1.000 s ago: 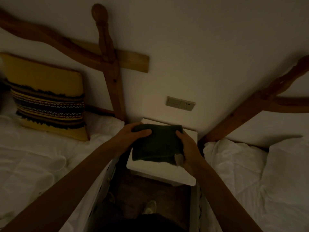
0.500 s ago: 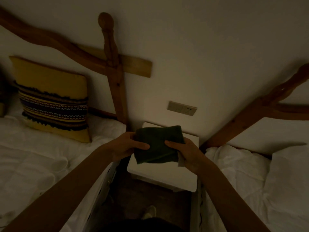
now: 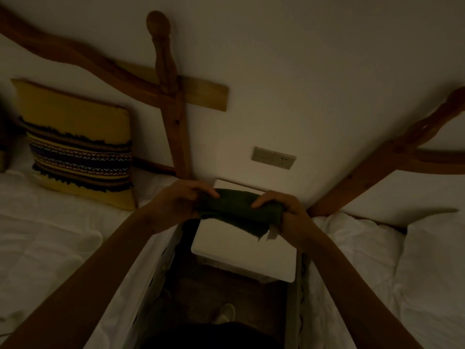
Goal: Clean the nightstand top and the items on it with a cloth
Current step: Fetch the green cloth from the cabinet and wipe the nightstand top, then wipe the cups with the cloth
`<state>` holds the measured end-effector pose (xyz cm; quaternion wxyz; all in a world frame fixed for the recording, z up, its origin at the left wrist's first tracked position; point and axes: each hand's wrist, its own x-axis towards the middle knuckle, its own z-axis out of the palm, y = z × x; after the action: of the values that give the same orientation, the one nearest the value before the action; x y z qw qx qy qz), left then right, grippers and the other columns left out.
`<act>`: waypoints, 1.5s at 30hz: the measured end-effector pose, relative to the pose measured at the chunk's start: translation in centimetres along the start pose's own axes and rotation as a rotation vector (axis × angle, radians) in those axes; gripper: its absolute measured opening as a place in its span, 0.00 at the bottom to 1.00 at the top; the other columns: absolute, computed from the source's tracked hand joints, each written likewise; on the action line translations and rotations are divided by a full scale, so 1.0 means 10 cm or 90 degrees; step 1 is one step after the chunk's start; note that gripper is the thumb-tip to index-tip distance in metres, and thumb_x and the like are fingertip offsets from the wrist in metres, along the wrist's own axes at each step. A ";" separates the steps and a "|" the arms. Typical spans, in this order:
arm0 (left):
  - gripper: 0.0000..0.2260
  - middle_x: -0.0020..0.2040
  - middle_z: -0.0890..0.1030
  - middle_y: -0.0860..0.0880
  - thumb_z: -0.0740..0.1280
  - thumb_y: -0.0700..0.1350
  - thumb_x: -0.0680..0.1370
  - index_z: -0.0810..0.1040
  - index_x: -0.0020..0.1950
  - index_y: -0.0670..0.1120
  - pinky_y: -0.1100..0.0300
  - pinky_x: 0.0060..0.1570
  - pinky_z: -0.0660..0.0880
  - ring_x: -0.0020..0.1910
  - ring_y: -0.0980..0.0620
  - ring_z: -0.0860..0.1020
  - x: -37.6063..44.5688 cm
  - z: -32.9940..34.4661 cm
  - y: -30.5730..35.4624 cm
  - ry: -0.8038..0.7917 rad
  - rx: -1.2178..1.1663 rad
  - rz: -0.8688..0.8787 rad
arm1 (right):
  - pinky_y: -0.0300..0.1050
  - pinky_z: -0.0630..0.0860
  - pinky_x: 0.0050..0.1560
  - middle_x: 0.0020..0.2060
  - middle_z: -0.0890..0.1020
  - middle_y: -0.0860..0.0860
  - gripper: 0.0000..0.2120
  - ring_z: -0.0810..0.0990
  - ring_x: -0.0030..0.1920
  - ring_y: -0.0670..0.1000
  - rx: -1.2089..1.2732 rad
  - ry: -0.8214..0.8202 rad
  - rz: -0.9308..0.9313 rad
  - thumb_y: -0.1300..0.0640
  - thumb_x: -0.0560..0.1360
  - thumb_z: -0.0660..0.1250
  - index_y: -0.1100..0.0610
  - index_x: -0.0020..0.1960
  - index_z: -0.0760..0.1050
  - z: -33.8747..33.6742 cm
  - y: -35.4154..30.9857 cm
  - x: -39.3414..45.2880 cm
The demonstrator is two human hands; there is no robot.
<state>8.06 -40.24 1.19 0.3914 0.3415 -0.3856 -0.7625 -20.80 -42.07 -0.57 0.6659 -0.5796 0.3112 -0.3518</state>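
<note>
Dark cloth held over the white nightstand

My left hand and right hand each grasp an end of the folded cloth, fingers curled round it, above the far half of the nightstand tabletop between two beds.

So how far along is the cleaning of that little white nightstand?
Barely begun, by the look of it. Both hands, left and right, grip a dark green cloth bunched between them, held above the nightstand rather than flat on it. No wiped patch is visible in the dim light, and no items show on the top. Wiping the top seems to remain.
</note>
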 end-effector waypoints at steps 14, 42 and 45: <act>0.21 0.59 0.83 0.39 0.76 0.36 0.68 0.79 0.61 0.40 0.56 0.53 0.81 0.59 0.42 0.82 -0.12 -0.27 -0.37 0.166 -0.055 -0.038 | 0.51 0.82 0.51 0.56 0.82 0.58 0.25 0.83 0.56 0.59 -0.025 0.040 0.147 0.41 0.74 0.70 0.46 0.69 0.72 0.46 0.10 0.18; 0.34 0.66 0.74 0.45 0.72 0.65 0.71 0.70 0.70 0.49 0.50 0.62 0.72 0.65 0.45 0.72 -1.16 -3.40 -1.44 0.692 0.279 -0.309 | 0.53 0.74 0.63 0.66 0.77 0.61 0.32 0.79 0.58 0.58 0.185 0.046 0.586 0.76 0.72 0.57 0.53 0.70 0.72 2.59 1.93 1.88; 0.38 0.71 0.68 0.39 0.73 0.63 0.71 0.65 0.74 0.47 0.45 0.69 0.65 0.71 0.39 0.64 -1.07 -4.01 -1.76 0.710 0.426 -0.396 | 0.52 0.75 0.61 0.64 0.79 0.59 0.31 0.79 0.58 0.58 0.199 0.095 0.615 0.77 0.72 0.57 0.53 0.70 0.73 2.62 2.28 2.04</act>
<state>40.13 -36.87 -30.36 0.1690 0.8756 -0.2264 -0.3917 14.56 -42.67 -19.79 0.8070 -0.2362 0.5342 -0.0867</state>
